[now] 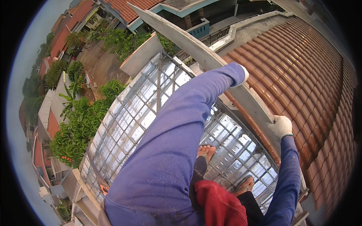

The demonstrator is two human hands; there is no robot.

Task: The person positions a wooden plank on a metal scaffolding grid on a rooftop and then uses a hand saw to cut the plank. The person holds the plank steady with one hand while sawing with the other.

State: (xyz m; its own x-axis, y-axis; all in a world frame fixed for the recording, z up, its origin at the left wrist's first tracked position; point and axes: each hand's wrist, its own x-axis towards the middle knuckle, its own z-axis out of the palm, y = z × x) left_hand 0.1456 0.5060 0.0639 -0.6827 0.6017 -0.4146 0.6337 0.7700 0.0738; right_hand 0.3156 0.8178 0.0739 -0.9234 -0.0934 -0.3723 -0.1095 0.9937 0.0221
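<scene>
My right hand [281, 126], in a pale knit glove, grips the top edge of a long grey board [259, 108], which runs diagonally from upper middle to right. My left hand [242, 74], gloved too, is at the same board higher up, its fingers mostly hidden by my blue sleeve. An orange-brown strip [249, 122] runs along the board's lower side. Under me lies a grid of steel bars [126, 124] over shiny sheeting, where my feet in sandals show.
Beside the board is a brown tiled roof [301, 75]. A shorter board [141, 54] stands at the grid's far end. A saw with orange handle [102, 186] and timber pieces [85, 192] are at lower left. Beyond the grid's left edge, trees [75, 132] and houses lie below.
</scene>
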